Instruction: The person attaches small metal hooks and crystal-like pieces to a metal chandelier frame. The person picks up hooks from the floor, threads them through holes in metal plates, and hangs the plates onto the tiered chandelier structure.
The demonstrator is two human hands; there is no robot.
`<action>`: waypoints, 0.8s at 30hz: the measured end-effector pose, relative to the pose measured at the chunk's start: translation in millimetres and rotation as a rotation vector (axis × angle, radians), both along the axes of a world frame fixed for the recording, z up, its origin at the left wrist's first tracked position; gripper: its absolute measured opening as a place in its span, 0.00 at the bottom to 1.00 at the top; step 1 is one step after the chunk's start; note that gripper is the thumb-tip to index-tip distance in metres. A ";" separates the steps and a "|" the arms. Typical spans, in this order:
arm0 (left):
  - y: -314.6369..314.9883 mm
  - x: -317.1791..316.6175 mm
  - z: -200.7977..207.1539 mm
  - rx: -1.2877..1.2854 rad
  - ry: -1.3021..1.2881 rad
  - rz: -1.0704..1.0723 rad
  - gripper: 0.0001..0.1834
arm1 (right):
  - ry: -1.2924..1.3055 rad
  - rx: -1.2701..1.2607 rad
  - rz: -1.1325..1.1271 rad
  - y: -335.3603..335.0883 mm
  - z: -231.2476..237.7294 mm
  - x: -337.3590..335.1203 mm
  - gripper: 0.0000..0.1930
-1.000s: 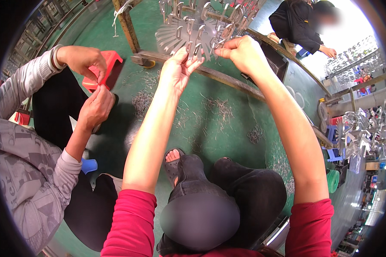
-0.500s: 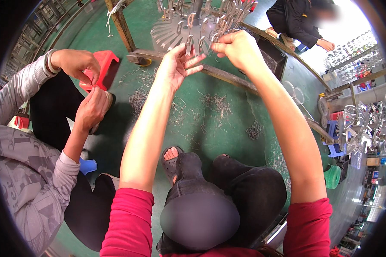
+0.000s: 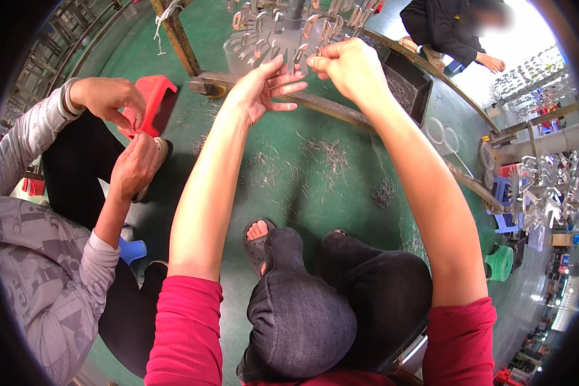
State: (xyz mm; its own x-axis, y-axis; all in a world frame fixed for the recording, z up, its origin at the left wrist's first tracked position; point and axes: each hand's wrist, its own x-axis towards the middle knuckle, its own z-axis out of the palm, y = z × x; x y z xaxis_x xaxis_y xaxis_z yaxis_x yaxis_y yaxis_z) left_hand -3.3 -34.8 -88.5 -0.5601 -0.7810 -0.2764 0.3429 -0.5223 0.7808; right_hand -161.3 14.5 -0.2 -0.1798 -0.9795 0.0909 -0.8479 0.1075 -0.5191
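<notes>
Plainly, the metal rack [image 3: 288, 35] is silvery; flat strips [image 3: 246, 44] fan outward.

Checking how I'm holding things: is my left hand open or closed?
Open: your left hand has its fingers spread, with gaps between them, near the metal rack.

A worker's crimson left sleeve [image 3: 188, 328] and matching right sleeve [image 3: 459, 338] are bunching into soft, ribbed-looking folds near the elbows, leaving the left hand [image 3: 262, 91] and right hand [image 3: 350, 69] bare. From where I am standing, charcoal jeans [image 3: 302, 321] are fading to grey over the left knee. A dark, hole-punched shoe [image 3: 255, 253] is covering the left foot, its open front showing the toes [image 3: 258, 229].
</notes>
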 end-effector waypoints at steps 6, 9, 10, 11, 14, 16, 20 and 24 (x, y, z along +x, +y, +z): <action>42.4 24.0 26.6 -0.273 -0.658 0.189 0.18 | -0.068 -0.057 0.016 19.5 -6.2 0.0 0.14; 61.3 20.9 25.9 -0.611 -0.544 0.362 0.13 | -0.159 -0.109 0.084 30.3 -7.9 -0.8 0.15; 72.3 8.7 34.2 -0.680 -0.548 0.461 0.10 | -0.249 -0.131 0.084 33.6 -12.8 -1.6 0.14; 82.0 1.2 46.5 -0.777 -0.604 0.484 0.11 | -0.337 -0.152 0.083 36.5 -19.3 -2.3 0.13; 81.4 -5.5 55.8 -0.987 -0.704 0.560 0.13 | -0.474 -0.237 0.139 40.3 -27.4 6.7 0.10; 79.8 -11.7 58.2 -1.004 -0.753 0.527 0.13 | -0.469 -0.270 0.192 44.7 -33.0 6.8 0.08; 81.3 -10.1 67.3 -0.853 -0.644 0.412 0.13 | -0.593 -0.238 0.281 47.4 -38.0 12.8 0.05; 85.0 -7.7 76.2 -0.916 -0.654 0.404 0.12 | -1.114 -0.130 0.283 43.5 -51.4 1.4 0.06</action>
